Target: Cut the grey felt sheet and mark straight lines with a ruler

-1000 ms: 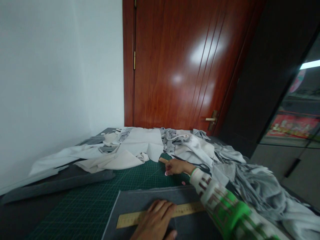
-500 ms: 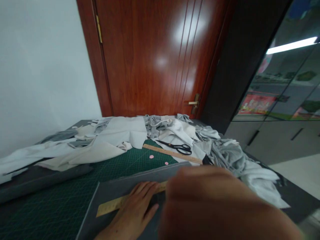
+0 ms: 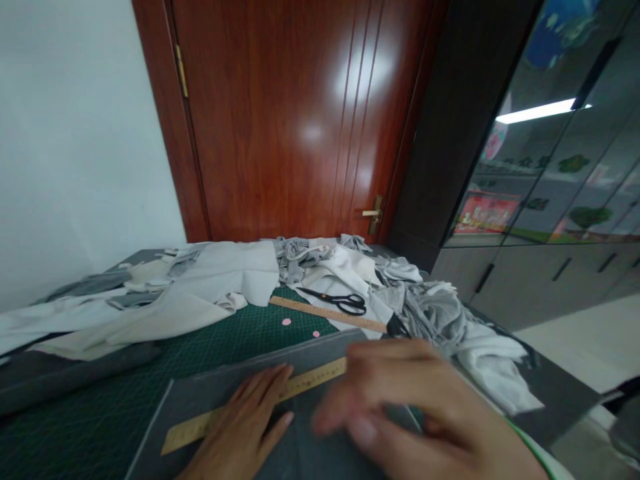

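Observation:
A piece of dark grey cloth (image 3: pixel 200 393) lies on the green cutting mat (image 3: pixel 75 420), with a wooden ruler (image 3: pixel 315 379) set slantwise across it. My left hand (image 3: pixel 245 420) rests flat over the ruler, fingers stretched out and pressing it against the cloth. Above the cloth's right part is my right hand (image 3: pixel 415 407), slightly blurred, its fingers curled and the index finger close to the thumb. Whatever may be between those fingertips is hidden or too small to name. The hand covers the ruler's right end.
Beyond the cloth lie black scissors (image 3: pixel 340 301), a second wooden ruler (image 3: pixel 325 313) and two small pink discs (image 3: pixel 287 321). Heaped white and grey fabric scraps (image 3: pixel 440 313) line the back and right. A dark fabric roll (image 3: pixel 85 377) is at left. A wooden door (image 3: pixel 280 133) stands behind.
My right hand has turned and lowered, so its thumb and index finger now show over the cloth. The view has shifted to the right. My left hand stays on the ruler.

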### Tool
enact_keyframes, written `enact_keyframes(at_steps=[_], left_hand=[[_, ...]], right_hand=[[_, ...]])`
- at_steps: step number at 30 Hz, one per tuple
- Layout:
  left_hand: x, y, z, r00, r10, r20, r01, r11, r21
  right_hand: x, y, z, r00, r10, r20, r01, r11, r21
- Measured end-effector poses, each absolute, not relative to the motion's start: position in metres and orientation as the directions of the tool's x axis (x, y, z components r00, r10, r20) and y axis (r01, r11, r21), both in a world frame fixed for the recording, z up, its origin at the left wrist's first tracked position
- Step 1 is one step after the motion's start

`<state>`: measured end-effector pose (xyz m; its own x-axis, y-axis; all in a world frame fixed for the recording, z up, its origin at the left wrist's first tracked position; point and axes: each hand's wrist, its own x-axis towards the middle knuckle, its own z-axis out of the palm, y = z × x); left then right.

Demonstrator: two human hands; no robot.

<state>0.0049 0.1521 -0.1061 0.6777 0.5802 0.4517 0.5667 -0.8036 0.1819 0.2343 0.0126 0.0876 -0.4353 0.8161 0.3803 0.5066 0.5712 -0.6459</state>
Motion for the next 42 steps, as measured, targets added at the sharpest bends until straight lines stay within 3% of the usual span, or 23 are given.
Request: enact_keyframes(at_steps=[2,4,9,15,18,21,24,27,29,34,38,42], left_hand=[[0.004,0.153,-0.101,0.683,0.621,0.386,0.598,-0.778,0.192],[0.004,0.15,-0.091,0.698,0.668,0.258,0.632,-0.744,0.217],[0.004,0.138,-0.071,0.668,0.741,0.073,0.692,-0.654,0.307],[-0.002,0.145,-0.059,0.564,0.826,-0.011,0.782,-0.53,0.327],[-0.015,0.148,-0.047,0.56,0.829,0.004,0.798,-0.541,0.267],[-0.04,0.147,-0.037,0.532,0.839,0.117,0.811,-0.544,0.215],[-0.076,0.147,-0.038,0.441,0.864,0.241,0.828,-0.496,0.261],[-0.11,0.147,-0.05,0.319,0.911,0.263,0.876,-0.389,0.285],[-0.124,0.147,-0.058,0.228,0.934,0.276,0.914,-0.302,0.269],[-0.126,0.147,-0.066,0.075,0.979,0.191,0.949,-0.129,0.288],[-0.11,0.145,-0.063,-0.003,0.996,0.087,0.967,-0.019,0.254],[-0.095,0.138,-0.059,-0.008,0.989,0.149,0.968,-0.03,0.249]], right_hand=[[0.235,0.029,0.064,-0.468,0.856,0.219,0.769,0.517,-0.376],[0.242,0.048,0.03,-0.349,0.933,0.088,0.917,0.36,-0.175],[0.259,0.085,-0.042,-0.322,0.946,0.02,0.919,0.318,-0.233],[0.263,0.094,-0.052,-0.328,0.943,0.055,0.881,0.326,-0.343],[0.267,0.09,-0.046,-0.326,0.945,0.0,0.86,0.297,-0.415],[0.28,0.086,-0.037,-0.403,0.914,-0.037,0.816,0.341,-0.467],[0.303,0.088,-0.021,-0.46,0.887,-0.034,0.76,0.374,-0.531],[0.327,0.1,-0.001,-0.428,0.904,0.005,0.749,0.358,-0.557],[0.335,0.113,0.01,-0.402,0.915,0.027,0.789,0.361,-0.497],[0.322,0.158,0.021,-0.284,0.957,0.06,0.944,0.29,-0.158],[0.302,0.195,0.013,-0.22,0.971,0.091,0.975,0.222,-0.023],[0.293,0.221,-0.001,-0.196,0.973,0.121,0.979,0.186,0.084]])
